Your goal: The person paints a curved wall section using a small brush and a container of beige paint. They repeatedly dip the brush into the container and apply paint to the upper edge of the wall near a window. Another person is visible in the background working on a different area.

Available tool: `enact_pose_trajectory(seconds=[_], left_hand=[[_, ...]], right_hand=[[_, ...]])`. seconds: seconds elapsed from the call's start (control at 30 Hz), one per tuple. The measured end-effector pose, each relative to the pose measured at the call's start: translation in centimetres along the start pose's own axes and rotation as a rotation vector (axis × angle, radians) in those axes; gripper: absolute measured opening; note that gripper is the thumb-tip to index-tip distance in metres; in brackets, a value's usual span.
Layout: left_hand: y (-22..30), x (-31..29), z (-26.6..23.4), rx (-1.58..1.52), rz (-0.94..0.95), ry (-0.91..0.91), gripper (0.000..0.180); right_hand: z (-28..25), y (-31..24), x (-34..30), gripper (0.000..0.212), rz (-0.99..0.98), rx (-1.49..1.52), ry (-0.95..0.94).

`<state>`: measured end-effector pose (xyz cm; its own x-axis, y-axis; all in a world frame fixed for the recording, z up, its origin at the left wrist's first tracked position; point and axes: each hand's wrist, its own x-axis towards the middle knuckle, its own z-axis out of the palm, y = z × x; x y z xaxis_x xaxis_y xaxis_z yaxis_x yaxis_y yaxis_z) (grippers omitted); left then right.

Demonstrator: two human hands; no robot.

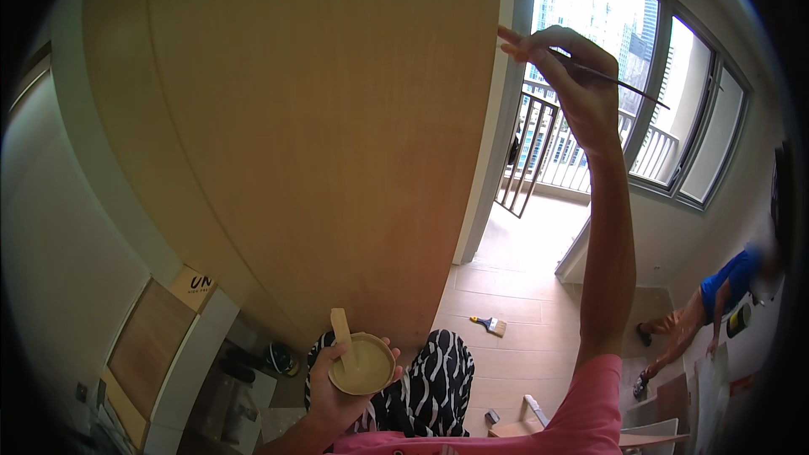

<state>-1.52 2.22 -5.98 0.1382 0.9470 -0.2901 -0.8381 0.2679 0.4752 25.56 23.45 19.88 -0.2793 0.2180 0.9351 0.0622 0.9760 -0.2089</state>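
Observation:
A tall light-brown wooden panel [312,135] stands upright before me, with a pale edge [482,152] along its right side. My right hand [581,76] is raised to that edge, pinching a thin, dark-handled paintbrush [642,94]. The handle slants down to the right, while the brush's tip is hidden by my fingers. Low in front of my body, my left hand [333,396] cradles a small round cup [381,387] of tan paint from beneath. A flat wooden stick [339,324] leans in the cup, its upper end poking past the rim.
A wide flat paintbrush [489,326] lies on the tiled floor [522,286] to the right. Beyond are a railing [565,147] and windows. A person in blue [731,278] bends at far right near leaning boards [712,388]. Lower left holds a cardboard box [194,288] and a dark can [280,359].

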Motion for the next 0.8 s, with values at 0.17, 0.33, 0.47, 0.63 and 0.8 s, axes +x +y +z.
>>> enact_pose_trajectory(seconds=[0.17, 0.33, 0.47, 0.63, 0.8], left_hand=[[0.0, -0.1, 0.1, 0.001, 0.003, 0.007, 0.041], [0.0, 0.0, -0.1, -0.002, 0.001, -0.004, 0.041], [0.0, -0.1, -0.2, 0.001, 0.004, -0.008, 0.042], [0.1, -0.1, -0.4, -0.058, -0.01, -0.034, 0.038], [0.1, -0.1, -0.3, -0.064, -0.017, -0.037, 0.038]], right_hand=[[0.2, 0.1, 0.1, 0.009, 0.028, -0.01, 0.061], [0.1, 0.0, 0.1, 0.01, 0.007, 0.004, 0.021], [0.3, 0.2, 0.2, 0.012, 0.014, 0.016, 0.067], [0.7, -0.1, 0.5, 0.014, 0.011, 0.118, 0.097], [0.0, 0.3, 0.1, 0.012, -0.002, 0.018, 0.027]])
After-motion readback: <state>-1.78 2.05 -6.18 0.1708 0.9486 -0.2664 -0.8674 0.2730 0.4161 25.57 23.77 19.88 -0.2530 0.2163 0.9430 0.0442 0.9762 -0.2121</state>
